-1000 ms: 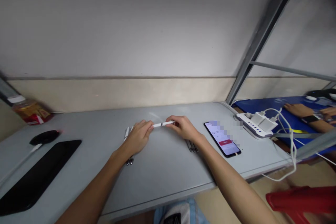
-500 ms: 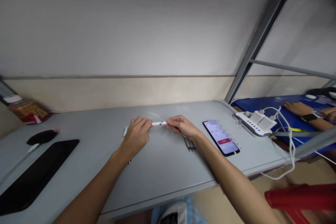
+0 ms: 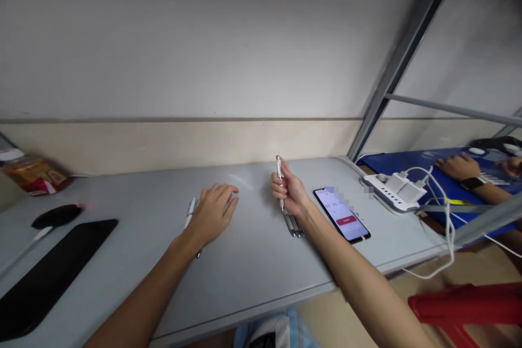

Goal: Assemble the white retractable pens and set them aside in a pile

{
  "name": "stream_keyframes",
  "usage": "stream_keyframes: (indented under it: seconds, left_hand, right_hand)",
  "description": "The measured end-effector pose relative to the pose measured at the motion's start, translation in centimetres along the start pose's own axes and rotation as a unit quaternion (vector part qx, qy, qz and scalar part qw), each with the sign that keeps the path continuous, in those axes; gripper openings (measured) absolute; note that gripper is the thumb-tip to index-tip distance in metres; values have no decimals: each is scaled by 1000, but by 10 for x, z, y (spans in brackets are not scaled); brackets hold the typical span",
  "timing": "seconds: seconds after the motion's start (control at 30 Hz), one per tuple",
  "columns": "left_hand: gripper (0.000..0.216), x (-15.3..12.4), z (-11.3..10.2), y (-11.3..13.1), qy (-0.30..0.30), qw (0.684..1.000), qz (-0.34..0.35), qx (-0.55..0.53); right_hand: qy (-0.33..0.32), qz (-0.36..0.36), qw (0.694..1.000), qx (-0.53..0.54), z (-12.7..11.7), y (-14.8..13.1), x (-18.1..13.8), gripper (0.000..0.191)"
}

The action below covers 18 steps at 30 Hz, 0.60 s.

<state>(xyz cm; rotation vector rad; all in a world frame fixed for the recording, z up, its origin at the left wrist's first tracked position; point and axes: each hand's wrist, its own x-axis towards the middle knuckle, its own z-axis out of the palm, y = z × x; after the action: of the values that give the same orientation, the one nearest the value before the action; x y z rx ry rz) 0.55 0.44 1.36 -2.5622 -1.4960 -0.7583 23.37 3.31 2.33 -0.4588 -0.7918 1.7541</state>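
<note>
Grey desk bears pens — some perhaps hidden; pale wall behind.

The grey worktop carries slim silver-tipped pens, a black-framed smartphone, white-grey power strip, long black slab, black oval device and white-capped plastic bottle.

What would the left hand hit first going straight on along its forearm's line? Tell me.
The left hand would probably meet the cream lower wall behind the desk, passing left of the right hand and its white pen. Its height above the desk is unclear.
</note>
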Motion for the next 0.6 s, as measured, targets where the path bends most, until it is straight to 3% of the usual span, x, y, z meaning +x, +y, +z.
stream_keyframes:
  seconds: [0.1, 0.6]
  left_hand:
    - [21, 0, 2, -5, -4, 1000, -14, 9]
    - [23, -2, 5, -15, -21, 998, -46, 44]
  right_hand:
    - [-4, -25, 1000, -13, 2, -1, -2, 44]
    - [-7, -26, 999, -27, 4, -3, -2, 45]
